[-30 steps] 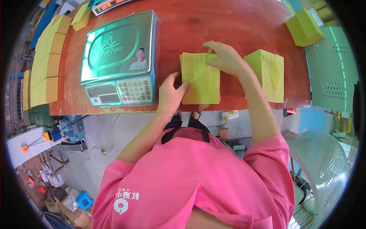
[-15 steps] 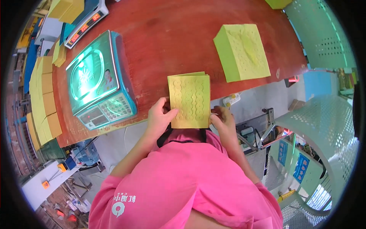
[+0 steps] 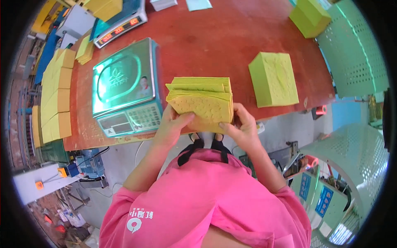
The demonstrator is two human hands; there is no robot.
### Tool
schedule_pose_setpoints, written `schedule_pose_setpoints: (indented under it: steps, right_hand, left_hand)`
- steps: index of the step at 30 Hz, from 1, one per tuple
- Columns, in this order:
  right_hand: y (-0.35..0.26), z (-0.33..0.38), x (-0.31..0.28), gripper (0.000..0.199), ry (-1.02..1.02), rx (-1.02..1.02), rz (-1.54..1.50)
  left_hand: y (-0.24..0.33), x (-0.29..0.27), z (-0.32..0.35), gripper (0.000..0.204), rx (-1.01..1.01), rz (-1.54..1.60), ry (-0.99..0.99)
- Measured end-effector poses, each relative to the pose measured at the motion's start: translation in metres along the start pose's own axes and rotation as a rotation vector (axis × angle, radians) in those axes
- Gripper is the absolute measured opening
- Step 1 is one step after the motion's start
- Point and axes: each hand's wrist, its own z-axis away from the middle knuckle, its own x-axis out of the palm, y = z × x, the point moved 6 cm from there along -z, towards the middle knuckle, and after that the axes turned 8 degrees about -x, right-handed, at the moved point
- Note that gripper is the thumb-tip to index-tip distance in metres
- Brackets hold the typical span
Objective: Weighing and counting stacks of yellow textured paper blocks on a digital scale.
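Between my two hands is a stack of yellow paper sheets (image 3: 202,108) with rows of embossed round marks. My left hand (image 3: 175,124) grips its lower left corner, thumb on the front face. My right hand (image 3: 243,126) closes on the lower right side, thumb also in front. The sheets are tilted and fanned apart at the top, over the table's near edge. To their left stands a teal-edged weighing scale (image 3: 124,82) with a shiny plate. On their right a thick block of the same yellow paper (image 3: 275,80) rests on the table.
A red-brown tabletop (image 3: 198,45) spreads ahead. Yellow paper blocks (image 3: 58,97) line its left edge. A second scale (image 3: 120,31) with red digits carries more paper at the far left. Another yellow block (image 3: 309,18) sits far right, beside a perforated green metal panel (image 3: 351,49).
The stack has tipped back and fanned open, showing several layers at its top. My hands have shifted their grip along its lower edge. The whole view has moved slightly.
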Motion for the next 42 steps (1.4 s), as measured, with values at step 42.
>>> schedule_pose_setpoints:
  steps: [42]
  right_hand:
    - [-0.088, -0.057, 0.019, 0.054, 0.292, -0.757, 0.795]
  left_hand:
    - [0.011, -0.024, -0.061, 0.038, 0.314, -0.109, 0.079]
